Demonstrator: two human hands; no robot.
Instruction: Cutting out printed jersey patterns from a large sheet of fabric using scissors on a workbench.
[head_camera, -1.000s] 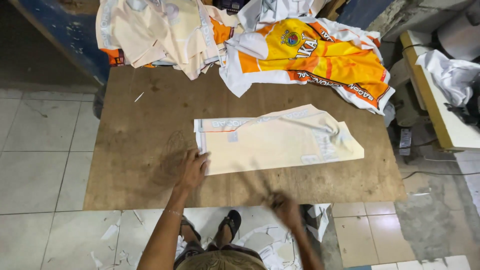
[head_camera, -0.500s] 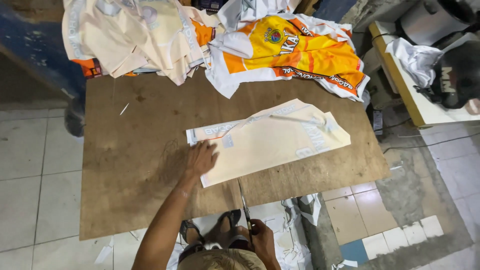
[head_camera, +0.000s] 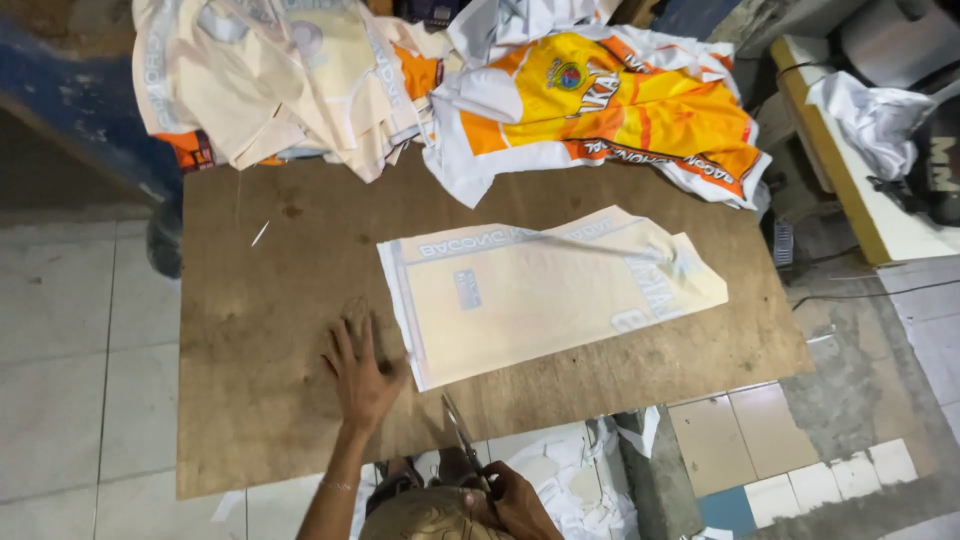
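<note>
Left hand (head_camera: 362, 375) lay flat and spread on the plywood table (head_camera: 260, 300), grasping nothing, fingertips beside the near-left corner of the cream fabric panel (head_camera: 540, 295), apparently steadying it. Right hand (head_camera: 515, 500) was clenched around the scissors (head_camera: 462, 440), blades pointing toward the panel's near edge. Panel was spread flat mid-table. At the far edge lay a cream garment pile (head_camera: 290, 80) and an orange-yellow jersey (head_camera: 610, 110).
</note>
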